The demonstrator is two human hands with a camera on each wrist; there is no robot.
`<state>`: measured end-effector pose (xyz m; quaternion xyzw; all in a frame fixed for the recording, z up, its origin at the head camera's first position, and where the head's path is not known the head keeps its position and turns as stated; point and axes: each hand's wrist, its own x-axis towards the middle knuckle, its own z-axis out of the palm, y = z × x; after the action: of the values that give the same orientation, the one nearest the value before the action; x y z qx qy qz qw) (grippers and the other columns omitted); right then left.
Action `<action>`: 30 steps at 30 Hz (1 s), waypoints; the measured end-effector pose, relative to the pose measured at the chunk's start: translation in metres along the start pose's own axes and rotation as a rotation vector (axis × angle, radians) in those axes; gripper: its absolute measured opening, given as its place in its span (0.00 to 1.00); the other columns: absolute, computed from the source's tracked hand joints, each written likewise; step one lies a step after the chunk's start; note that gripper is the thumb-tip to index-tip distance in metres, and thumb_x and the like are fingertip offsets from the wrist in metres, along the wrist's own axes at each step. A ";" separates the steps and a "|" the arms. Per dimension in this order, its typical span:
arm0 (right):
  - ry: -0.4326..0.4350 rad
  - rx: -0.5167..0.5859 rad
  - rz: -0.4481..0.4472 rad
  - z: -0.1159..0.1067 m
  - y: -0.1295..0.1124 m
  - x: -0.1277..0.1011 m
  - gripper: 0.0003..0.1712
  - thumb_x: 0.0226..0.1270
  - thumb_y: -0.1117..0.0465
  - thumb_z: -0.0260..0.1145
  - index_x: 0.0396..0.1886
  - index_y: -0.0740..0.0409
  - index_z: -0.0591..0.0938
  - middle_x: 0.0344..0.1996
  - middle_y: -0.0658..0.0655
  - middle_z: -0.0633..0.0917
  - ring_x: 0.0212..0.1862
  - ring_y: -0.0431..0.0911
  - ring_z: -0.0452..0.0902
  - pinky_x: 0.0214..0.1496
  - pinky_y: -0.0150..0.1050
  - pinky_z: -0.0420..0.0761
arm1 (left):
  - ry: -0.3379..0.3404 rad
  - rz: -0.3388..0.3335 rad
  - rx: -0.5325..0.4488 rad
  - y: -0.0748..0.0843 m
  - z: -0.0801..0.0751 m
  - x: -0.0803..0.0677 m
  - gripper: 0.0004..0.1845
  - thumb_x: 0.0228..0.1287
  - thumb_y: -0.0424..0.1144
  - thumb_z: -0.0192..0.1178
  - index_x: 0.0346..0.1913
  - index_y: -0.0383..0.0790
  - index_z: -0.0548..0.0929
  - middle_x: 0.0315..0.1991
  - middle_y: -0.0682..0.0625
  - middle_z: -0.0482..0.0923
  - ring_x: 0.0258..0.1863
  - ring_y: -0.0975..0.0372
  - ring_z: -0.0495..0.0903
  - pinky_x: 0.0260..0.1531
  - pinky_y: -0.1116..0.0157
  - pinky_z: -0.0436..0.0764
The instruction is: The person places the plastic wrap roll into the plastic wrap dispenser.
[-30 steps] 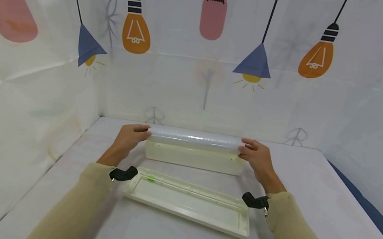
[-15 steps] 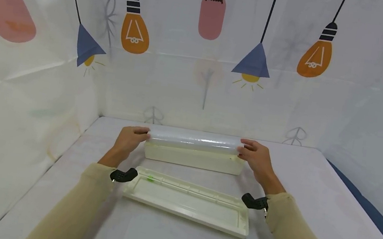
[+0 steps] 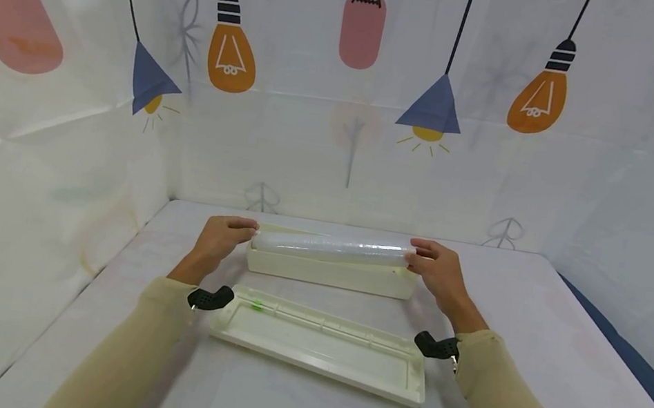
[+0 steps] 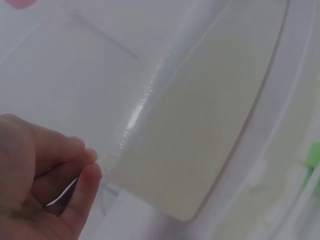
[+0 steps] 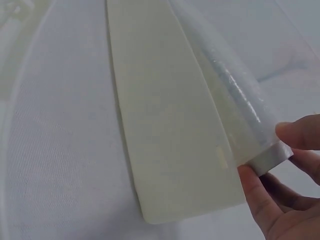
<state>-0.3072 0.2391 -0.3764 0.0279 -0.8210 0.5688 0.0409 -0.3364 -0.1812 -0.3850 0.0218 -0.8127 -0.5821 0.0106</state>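
my right hand (image 5: 287, 200) pinches the end of the clear film roll (image 5: 235, 95) between thumb and fingers. the roll lies along the top of the cream box (image 5: 165, 125), which stands on the white table (image 5: 55, 150).

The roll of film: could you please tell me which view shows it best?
The head view: the whole roll shows, held at its ends by the left hand and right hand, low in the box. The left wrist view shows only a glossy edge; the right wrist view shows its right end.
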 end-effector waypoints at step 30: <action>-0.065 -0.302 -0.029 -0.008 -0.005 0.011 0.26 0.75 0.58 0.62 0.68 0.64 0.74 0.63 0.69 0.76 0.56 0.59 0.79 0.58 0.55 0.77 | -0.007 0.027 0.152 -0.008 0.007 -0.004 0.18 0.71 0.33 0.58 0.60 0.32 0.82 0.60 0.38 0.79 0.50 0.50 0.83 0.50 0.57 0.83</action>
<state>-0.3170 0.2452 -0.3681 0.0515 -0.8976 0.4370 0.0264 -0.3322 -0.1771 -0.3945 0.0095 -0.8549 -0.5185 0.0140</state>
